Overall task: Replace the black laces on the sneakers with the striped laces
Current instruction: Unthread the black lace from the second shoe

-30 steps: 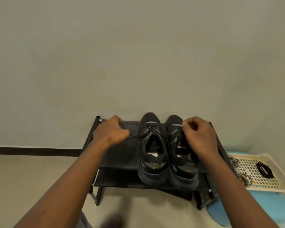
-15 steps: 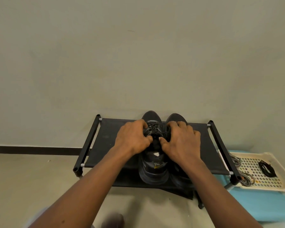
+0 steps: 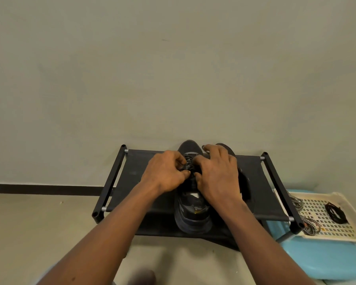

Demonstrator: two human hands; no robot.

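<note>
Unlacing the left black fabric sneaker seems underway: left hand pinches its thin black lace, right hand touches it, grip unclear; next, ease lace from eyelets

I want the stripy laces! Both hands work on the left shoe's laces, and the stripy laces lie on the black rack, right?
No: the head view shows the striped laces in the cream tray beside the rack. The rest is right.

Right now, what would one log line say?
left hand pinches black lace | right hand pinches black lace | striped laces on tray
</note>
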